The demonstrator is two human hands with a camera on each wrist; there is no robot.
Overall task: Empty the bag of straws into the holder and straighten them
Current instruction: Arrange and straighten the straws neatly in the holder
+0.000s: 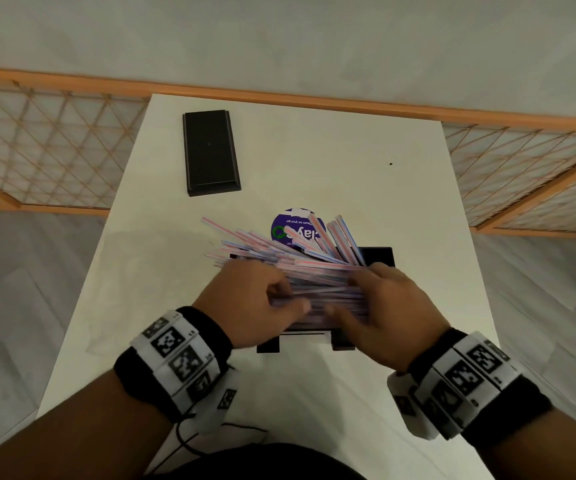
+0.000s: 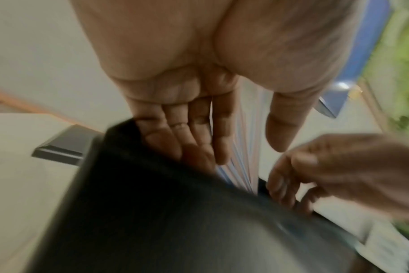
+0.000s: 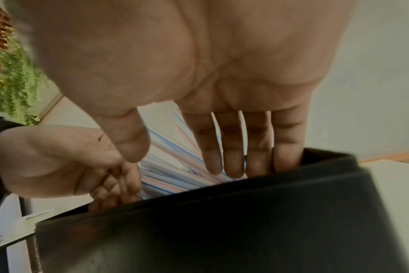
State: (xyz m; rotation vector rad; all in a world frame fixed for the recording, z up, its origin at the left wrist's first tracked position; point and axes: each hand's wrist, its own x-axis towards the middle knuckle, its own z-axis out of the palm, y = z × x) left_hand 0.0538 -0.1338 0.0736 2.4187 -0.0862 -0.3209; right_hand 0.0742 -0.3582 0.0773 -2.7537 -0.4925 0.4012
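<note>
I look down at a white table (image 1: 314, 161). My two hands are in the middle of it, on a pile of straws (image 1: 321, 285). The straws are white with thin pink and blue stripes. They lie in a black holder (image 1: 376, 256), but I can see only its far right corner and a bit of its front. My hands and the straws hide the rest.

My left hand (image 1: 255, 303) is at the left end of the pile. From above its fingers look bent over the straws, with the thumb on top. In the left wrist view the same fingers (image 2: 196, 136) look nearly straight and close together, going down inside the black wall. That view is blurry, so I cannot tell if the hand grips any straws.

My right hand (image 1: 386, 306) is at the right end. Its fingers (image 3: 234, 146) are straight and a little apart, with the tips inside the holder, against the straws. The thumb sticks out to the side.

Many straws are not tidy. Some fan out to the far left and some stick up toward the back, over a round purple sticker (image 1: 288, 225). The straws cover part of its words.

A flat black lid (image 1: 210, 152) lies farther back on the left, well apart from the holder. I cannot find the bag for sure. A clear sheet seems to lie on the table at the left, but it is too faint to tell.
</note>
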